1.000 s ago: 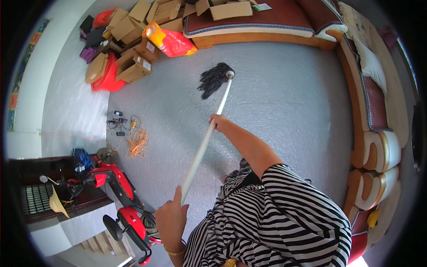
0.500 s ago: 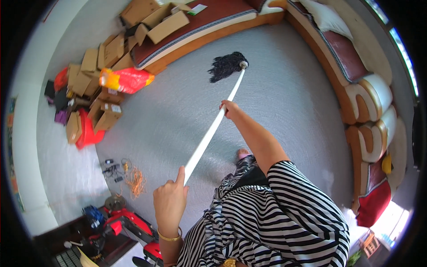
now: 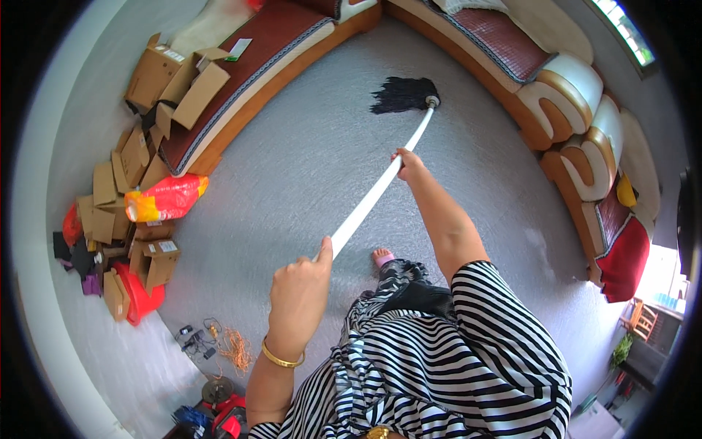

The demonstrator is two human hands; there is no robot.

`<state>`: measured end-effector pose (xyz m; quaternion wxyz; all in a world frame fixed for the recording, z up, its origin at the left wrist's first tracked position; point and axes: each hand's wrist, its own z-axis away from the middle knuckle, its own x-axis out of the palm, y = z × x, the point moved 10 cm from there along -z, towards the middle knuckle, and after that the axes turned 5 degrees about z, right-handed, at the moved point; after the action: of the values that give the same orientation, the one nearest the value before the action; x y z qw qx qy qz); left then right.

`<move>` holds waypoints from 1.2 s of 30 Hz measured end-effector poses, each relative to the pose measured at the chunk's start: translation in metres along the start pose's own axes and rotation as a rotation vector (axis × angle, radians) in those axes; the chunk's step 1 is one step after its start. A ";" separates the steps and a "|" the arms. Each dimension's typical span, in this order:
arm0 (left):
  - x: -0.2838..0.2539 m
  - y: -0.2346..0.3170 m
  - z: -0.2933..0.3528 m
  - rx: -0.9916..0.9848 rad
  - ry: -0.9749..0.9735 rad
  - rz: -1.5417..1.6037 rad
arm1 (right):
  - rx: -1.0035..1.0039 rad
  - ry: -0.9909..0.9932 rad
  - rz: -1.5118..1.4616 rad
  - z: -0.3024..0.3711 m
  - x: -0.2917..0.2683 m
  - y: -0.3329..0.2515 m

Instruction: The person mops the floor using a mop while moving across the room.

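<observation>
A mop [image 3: 371, 201] with a long white handle slants from near my body up to the far right. Its dark, stringy head [image 3: 406, 95] lies spread on the grey floor [image 3: 307, 139], strands pointing left of the socket. My left hand [image 3: 300, 300] is closed round the handle's near end, thumb lying along it, a gold bangle on the wrist. Farther up the shaft, my right hand [image 3: 407, 162] is wrapped round it, arm stretched forward. My foot in a pink slipper [image 3: 383, 257] shows below the handle.
Sofas [image 3: 256, 62] line the far left and right sides [image 3: 545, 110]. Cardboard boxes [image 3: 153, 260], a red-and-orange bag [image 3: 167, 197] and a red basin [image 3: 139, 296] crowd the left. An orange cord [image 3: 235, 351] and black adapters [image 3: 194, 342] lie on the floor at lower left.
The mop head has shifted right and a little farther away, its strands fanned out more. Both hands have moved right and up with the handle, and the whole view has turned.
</observation>
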<state>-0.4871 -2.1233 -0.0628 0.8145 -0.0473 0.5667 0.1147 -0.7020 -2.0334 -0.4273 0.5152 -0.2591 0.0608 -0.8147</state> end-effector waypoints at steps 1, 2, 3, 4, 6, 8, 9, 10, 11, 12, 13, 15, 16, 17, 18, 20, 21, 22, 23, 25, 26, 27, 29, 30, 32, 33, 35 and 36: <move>-0.003 0.008 -0.007 0.048 0.012 0.004 | -0.003 0.026 -0.025 -0.001 -0.011 -0.009; -0.005 0.015 -0.013 0.097 0.024 0.009 | -0.029 0.012 -0.043 -0.002 -0.019 -0.019; -0.005 0.019 -0.018 0.111 0.022 0.007 | -0.055 0.017 -0.079 -0.002 -0.028 -0.029; -0.006 0.027 -0.023 0.159 0.037 -0.014 | -0.061 0.046 -0.097 0.000 -0.039 -0.036; -0.007 0.039 -0.030 0.223 0.051 -0.033 | -0.074 0.084 -0.125 0.006 -0.060 -0.047; -0.011 0.052 -0.035 0.301 0.079 -0.069 | -0.084 0.093 -0.216 0.009 -0.080 -0.055; -0.011 0.055 -0.036 0.314 0.081 -0.068 | -0.104 0.100 -0.253 0.011 -0.090 -0.058; -0.011 0.061 -0.037 0.356 0.089 -0.076 | -0.116 0.102 -0.274 0.014 -0.101 -0.060; -0.012 0.065 -0.037 0.397 0.098 -0.085 | -0.128 0.103 -0.294 0.016 -0.110 -0.061; -0.011 0.066 -0.038 0.408 0.102 -0.084 | -0.107 0.145 -0.319 0.018 -0.121 -0.058; -0.008 0.067 -0.038 0.431 0.100 -0.078 | -0.127 0.155 -0.341 0.021 -0.131 -0.058; -0.006 0.067 -0.037 0.466 0.101 -0.073 | -0.136 0.192 -0.325 0.026 -0.150 -0.053; -0.004 0.064 -0.036 0.477 0.079 -0.065 | -0.141 0.194 -0.333 0.031 -0.152 -0.048; -0.002 0.061 -0.034 0.487 0.058 -0.058 | -0.123 0.204 -0.339 0.037 -0.155 -0.040; -0.001 0.055 -0.030 0.493 0.059 -0.062 | -0.104 0.213 -0.344 0.042 -0.155 -0.031; 0.003 0.047 -0.018 0.529 0.036 -0.043 | -0.078 0.284 -0.367 0.045 -0.168 -0.012; 0.002 0.042 -0.010 0.536 0.041 -0.049 | -0.065 0.287 -0.381 0.045 -0.170 -0.003; 0.003 0.034 -0.001 0.530 0.034 -0.060 | -0.022 0.294 -0.430 0.047 -0.166 0.013; 0.003 0.025 0.007 0.521 0.027 -0.071 | -0.025 0.291 -0.437 0.048 -0.161 0.023; 0.000 -0.004 0.023 0.481 0.036 -0.082 | -0.036 0.386 -0.363 0.055 -0.145 0.054; -0.002 -0.020 0.031 0.442 0.043 -0.086 | -0.015 0.358 -0.382 0.057 -0.131 0.070; -0.003 -0.035 0.041 0.438 0.044 -0.089 | 0.038 0.385 -0.408 0.059 -0.118 0.089; -0.008 -0.068 0.060 0.375 0.088 -0.154 | 0.070 0.369 -0.368 0.063 -0.086 0.118; -0.008 -0.083 0.072 0.359 0.090 -0.155 | 0.076 0.360 -0.356 0.065 -0.069 0.135; -0.006 -0.118 0.094 0.264 0.083 -0.168 | 0.066 0.330 -0.325 0.069 -0.037 0.169; -0.006 -0.132 0.106 0.241 0.083 -0.165 | 0.075 0.321 -0.306 0.071 -0.021 0.185; -0.003 -0.165 0.132 0.159 0.090 -0.165 | 0.118 0.300 -0.279 0.079 0.009 0.224; 0.000 -0.179 0.146 0.139 0.086 -0.164 | 0.108 0.309 -0.225 0.084 0.019 0.244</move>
<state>-0.3105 -2.2668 -0.0203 0.7974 -0.0420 0.6020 0.0061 -0.4707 -2.1483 -0.4375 0.4186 -0.1083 0.0661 -0.8993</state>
